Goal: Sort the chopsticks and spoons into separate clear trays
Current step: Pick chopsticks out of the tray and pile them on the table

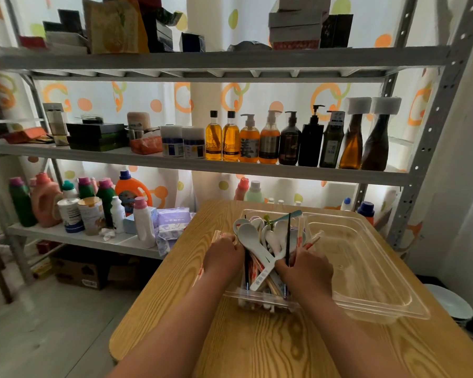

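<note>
Over the narrow clear tray (259,300), right hand (307,270) pinches a black chopstick (288,236). Left hand (224,255), at its left edge, grips wrapped chopsticks (220,236).

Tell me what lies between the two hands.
In the head view, white spoons and chopsticks, piled in the narrow clear tray, lie between the left hand and right hand.

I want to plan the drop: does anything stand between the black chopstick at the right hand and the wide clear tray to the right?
Nothing visible blocks it. The right hand grips the black chopstick in the narrow tray; only the low rims and wrapped chopsticks leaning there lie before the wide tray.
</note>
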{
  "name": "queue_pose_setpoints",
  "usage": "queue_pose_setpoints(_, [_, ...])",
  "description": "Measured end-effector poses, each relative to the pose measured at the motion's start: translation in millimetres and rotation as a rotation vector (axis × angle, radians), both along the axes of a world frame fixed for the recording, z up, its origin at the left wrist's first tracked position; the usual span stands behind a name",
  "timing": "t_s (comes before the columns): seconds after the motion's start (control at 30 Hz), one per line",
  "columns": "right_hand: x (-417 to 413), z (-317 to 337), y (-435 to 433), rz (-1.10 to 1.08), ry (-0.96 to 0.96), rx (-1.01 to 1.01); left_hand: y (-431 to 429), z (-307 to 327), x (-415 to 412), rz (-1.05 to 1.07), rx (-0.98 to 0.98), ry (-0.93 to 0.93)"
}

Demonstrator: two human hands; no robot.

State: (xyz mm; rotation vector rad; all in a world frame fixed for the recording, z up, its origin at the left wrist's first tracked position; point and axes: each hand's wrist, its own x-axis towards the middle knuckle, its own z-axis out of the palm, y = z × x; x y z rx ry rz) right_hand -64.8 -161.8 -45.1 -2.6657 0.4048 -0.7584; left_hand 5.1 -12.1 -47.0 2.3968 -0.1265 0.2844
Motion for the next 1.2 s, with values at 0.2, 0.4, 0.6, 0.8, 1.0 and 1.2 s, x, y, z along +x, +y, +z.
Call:
queue_pose_setpoints(0.2, [0.6,-1.8,-1.4,0.016,-0.004,0.061,0.2,3.3,-3.7,0.0,0.032,0.016])
queue_pose_setpoints(0.4, [1.5,-2.9,-1.2,0.019,0.0,0.084,1.3,0.2,-1.2,-0.01,-0.033,0.068])
queue_pose_setpoints(0.6, [3.0,-2.3,0.0,0.03,-0.022,0.161,3.5,4.3,-2.6,0.038,-0.325,0.049])
queue_pose_setpoints(0.8, [1.5,3.5,-1.8,0.029,-0.042,0.221,3.1,9.4,-3.4,0.064,-0.602,-0.093])
queue_pose_setpoints(1.0, [0.7,14.6,4.7,0.06,-0.069,0.232,2.3,22.1,-11.3,-0.157,-0.504,-0.135])
queue_pose_setpoints(1.2, [-3.4,31.6,30.0,0.219,-0.148,0.248,1.9,23.1,-13.4,-0.394,-0.343,-0.083])
